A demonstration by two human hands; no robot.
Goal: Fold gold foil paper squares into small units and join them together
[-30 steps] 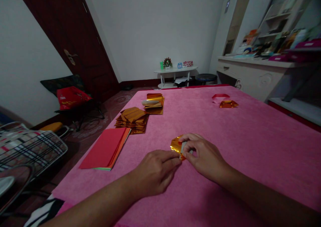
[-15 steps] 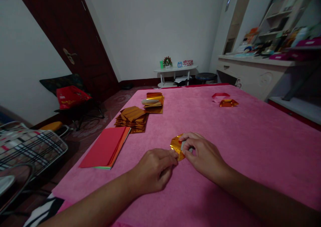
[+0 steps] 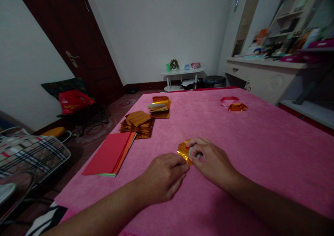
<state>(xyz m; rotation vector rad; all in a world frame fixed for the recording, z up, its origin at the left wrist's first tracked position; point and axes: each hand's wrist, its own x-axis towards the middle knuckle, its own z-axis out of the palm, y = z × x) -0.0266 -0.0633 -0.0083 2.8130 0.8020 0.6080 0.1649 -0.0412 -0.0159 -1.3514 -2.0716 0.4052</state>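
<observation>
A small piece of shiny gold foil paper [image 3: 183,150], partly folded, lies on the pink cloth between my hands. My left hand [image 3: 167,175] presses its fingertips on the near edge of the foil paper, fingers together. Curled over the right side of the paper, my right hand [image 3: 211,159] pinches it between thumb and fingers. A pale grey patch, perhaps the paper's underside, shows beside the right thumb; my fingers hide the rest of it.
Red and orange paper sheets [image 3: 111,152] lie at the left edge of the pink cloth [image 3: 261,152]. Behind them are a stack of folded gold paper [image 3: 138,124] and more gold sheets [image 3: 164,112] under an oval object [image 3: 156,105]. A folded gold piece [image 3: 237,107] and a pink ring [image 3: 229,99] sit far right.
My left hand has shifted slightly to the right along the near edge of the foil paper, covering more of it. The right hand has stayed almost still.
</observation>
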